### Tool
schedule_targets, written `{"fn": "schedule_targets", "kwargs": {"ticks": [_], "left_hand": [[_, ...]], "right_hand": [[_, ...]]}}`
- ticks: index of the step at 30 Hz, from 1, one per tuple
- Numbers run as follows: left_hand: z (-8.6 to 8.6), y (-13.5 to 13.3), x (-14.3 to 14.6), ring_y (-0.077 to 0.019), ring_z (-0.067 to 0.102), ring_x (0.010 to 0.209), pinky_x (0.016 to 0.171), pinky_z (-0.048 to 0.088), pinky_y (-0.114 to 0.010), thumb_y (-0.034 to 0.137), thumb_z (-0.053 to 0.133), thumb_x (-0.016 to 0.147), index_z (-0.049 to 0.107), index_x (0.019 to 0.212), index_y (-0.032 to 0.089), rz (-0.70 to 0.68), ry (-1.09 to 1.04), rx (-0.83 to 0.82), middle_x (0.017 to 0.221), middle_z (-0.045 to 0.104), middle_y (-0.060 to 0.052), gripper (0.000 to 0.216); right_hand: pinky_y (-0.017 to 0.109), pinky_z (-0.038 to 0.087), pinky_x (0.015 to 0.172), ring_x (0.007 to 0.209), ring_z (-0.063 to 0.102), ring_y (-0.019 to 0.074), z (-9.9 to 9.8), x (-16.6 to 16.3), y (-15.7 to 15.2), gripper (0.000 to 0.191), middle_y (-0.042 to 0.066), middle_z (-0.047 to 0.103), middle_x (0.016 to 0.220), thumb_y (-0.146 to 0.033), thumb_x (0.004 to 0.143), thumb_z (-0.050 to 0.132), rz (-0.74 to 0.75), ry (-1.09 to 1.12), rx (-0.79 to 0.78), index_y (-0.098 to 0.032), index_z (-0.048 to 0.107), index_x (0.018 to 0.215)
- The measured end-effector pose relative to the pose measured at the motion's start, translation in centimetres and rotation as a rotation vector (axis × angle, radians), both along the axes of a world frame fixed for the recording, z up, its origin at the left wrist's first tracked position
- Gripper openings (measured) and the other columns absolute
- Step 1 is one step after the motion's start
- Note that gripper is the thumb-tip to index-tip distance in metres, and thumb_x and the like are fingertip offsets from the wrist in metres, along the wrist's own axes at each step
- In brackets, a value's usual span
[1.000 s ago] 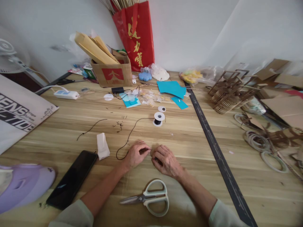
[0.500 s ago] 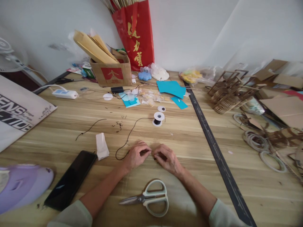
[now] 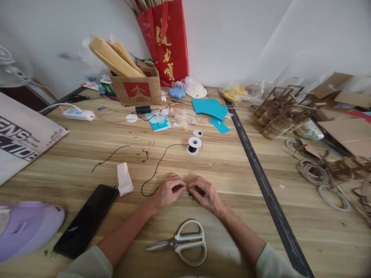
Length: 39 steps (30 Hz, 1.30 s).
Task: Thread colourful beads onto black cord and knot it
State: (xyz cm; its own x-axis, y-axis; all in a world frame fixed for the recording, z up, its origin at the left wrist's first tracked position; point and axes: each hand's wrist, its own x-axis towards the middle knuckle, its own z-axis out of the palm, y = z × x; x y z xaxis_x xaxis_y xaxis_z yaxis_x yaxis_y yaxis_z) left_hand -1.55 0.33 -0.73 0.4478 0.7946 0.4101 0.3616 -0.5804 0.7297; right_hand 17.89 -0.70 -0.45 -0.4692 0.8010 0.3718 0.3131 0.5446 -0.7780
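Observation:
My left hand (image 3: 167, 190) and my right hand (image 3: 203, 193) rest on the wooden table (image 3: 232, 173), fingertips meeting in a pinch. Between them runs the end of a thin black wire (image 3: 158, 166) that loops back to a small white spool (image 3: 193, 145). My left hand pinches the wire. My right hand is curled over something small and dark that I cannot make out. Scissors (image 3: 182, 241) with pale green handles lie just in front of my wrists.
A black phone (image 3: 84, 221) and a folded white paper (image 3: 124, 178) lie at left, with a purple object (image 3: 27, 227) at the edge. A cardboard box (image 3: 136, 88), red bag (image 3: 165, 40), blue paper pieces (image 3: 211, 108) and wooden laser-cut parts (image 3: 278, 112) crowd the back and right.
My right hand has lifted its knuckles and shifted slightly left, closing the gap with my left hand. The wire and spool have stayed put.

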Motion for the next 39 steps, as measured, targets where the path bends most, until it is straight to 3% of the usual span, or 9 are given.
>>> {"fn": "schedule_targets", "kwargs": {"ticks": [11, 39], "left_hand": [[-0.12, -0.06, -0.05, -0.0182, 0.058, 0.075, 0.071, 0.047, -0.031, 0.013, 0.058, 0.083, 0.066, 0.079, 0.015, -0.01, 0.018, -0.005, 0.074, 0.066, -0.007, 0.009], [-0.1, 0.03, 0.09, -0.0182, 0.058, 0.074, 0.071, 0.047, -0.032, 0.015, 0.059, 0.083, 0.067, 0.079, 0.015, -0.021, 0.034, -0.005, 0.073, 0.066, -0.007, 0.01]], "right_hand": [[0.023, 0.042, 0.056, 0.065, 0.054, 0.0132, -0.59, 0.14, -0.05, 0.012, 0.004, 0.059, 0.075, -0.026, 0.09, 0.054, -0.059, 0.019, -0.059, -0.017, 0.06, 0.087], [0.023, 0.044, 0.061, 0.068, 0.058, 0.0137, -0.69, 0.28, 0.23, 0.01, 0.004, 0.063, 0.076, -0.024, 0.086, 0.057, -0.044, 0.034, -0.163, -0.017, 0.063, 0.084]]}}
